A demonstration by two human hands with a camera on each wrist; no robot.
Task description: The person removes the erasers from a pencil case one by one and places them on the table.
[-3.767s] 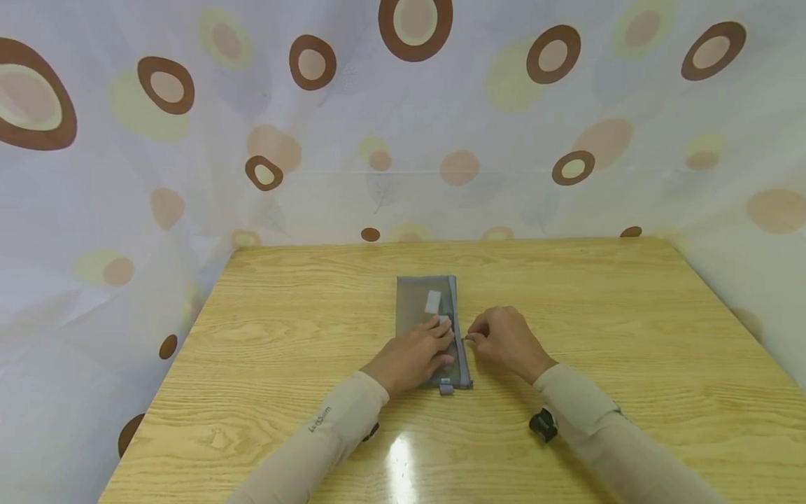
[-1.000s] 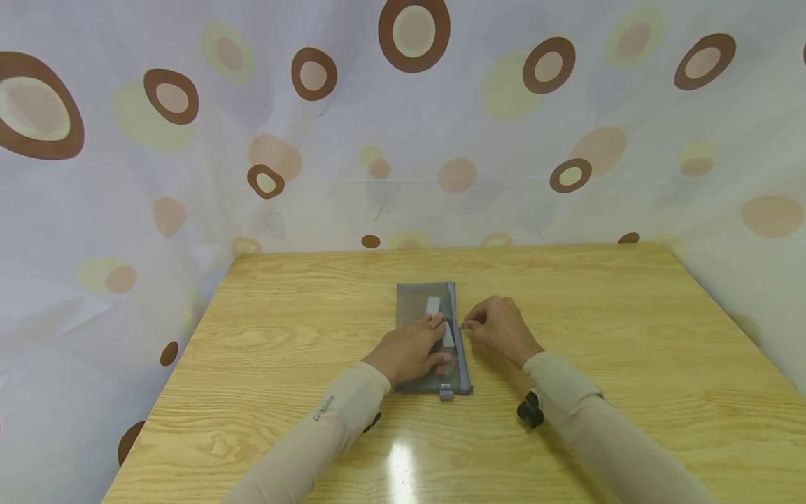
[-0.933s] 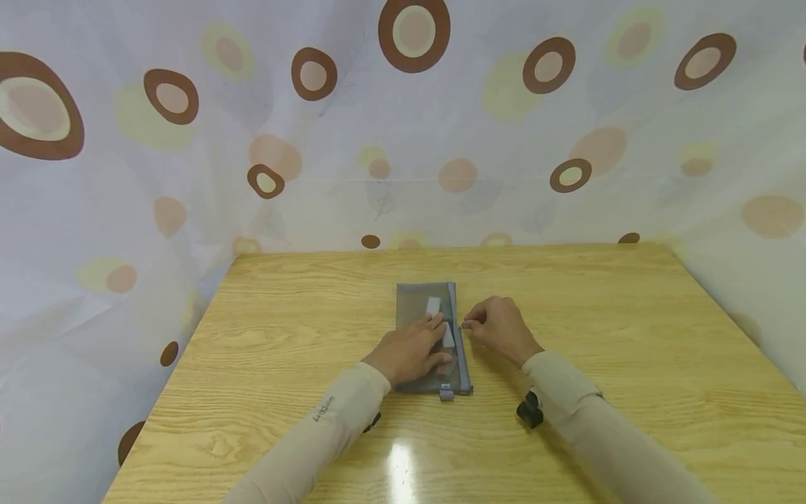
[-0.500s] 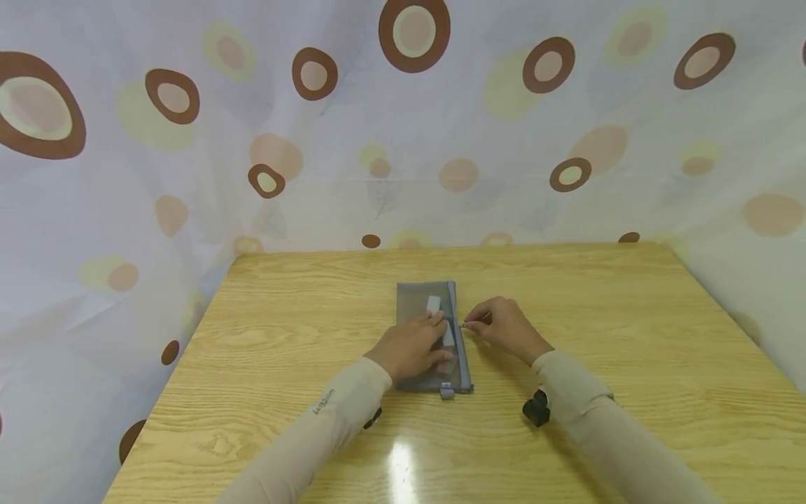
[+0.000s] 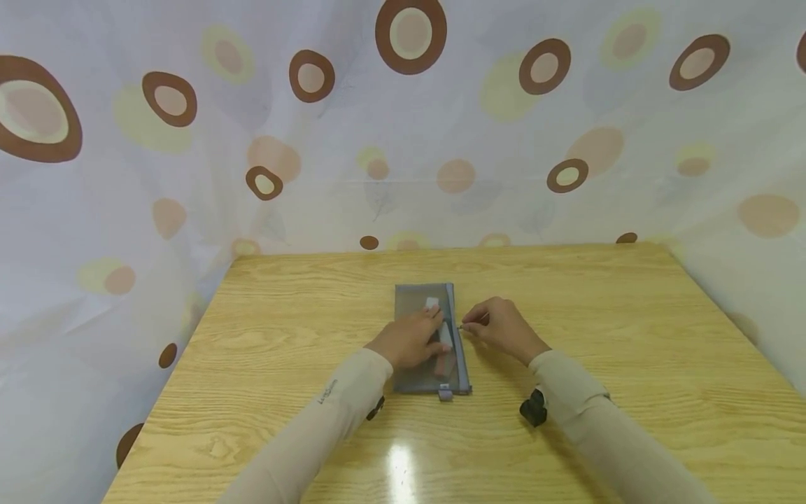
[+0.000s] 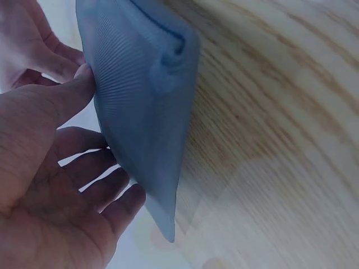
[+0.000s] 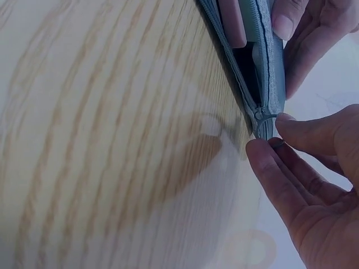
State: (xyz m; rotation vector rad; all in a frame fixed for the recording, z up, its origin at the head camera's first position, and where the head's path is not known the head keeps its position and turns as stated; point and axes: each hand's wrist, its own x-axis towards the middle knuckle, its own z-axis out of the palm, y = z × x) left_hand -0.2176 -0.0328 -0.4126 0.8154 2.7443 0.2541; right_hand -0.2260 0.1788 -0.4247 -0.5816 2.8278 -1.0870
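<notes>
A grey see-through zip pouch [image 5: 411, 297] lies flat on the table, its zip along the right side. My left hand [image 5: 408, 341] rests on it with fingers spread and hardly bent. Through the mesh I make out a white block [image 5: 432, 302], a longer pale piece [image 5: 446, 334] and a pinkish piece [image 5: 441, 365]. My right hand [image 5: 506, 329] pinches the zipper pull, largely hidden by the fingertips, beside the zip slider [image 7: 262, 115]. In the right wrist view the zip gapes on one side of the slider, and the contents show inside.
The wooden table [image 5: 302, 301] stretches around the pouch on every side. A patterned sheet [image 5: 403, 140] hangs behind it and along both sides. A small fabric tab [image 5: 446, 395] sticks out at the pouch's near end.
Since the earliest frame, my right hand has moved the pull away from me along the zip. Lately my left hand has slid slightly farther up the pouch, showing more of the pinkish piece.
</notes>
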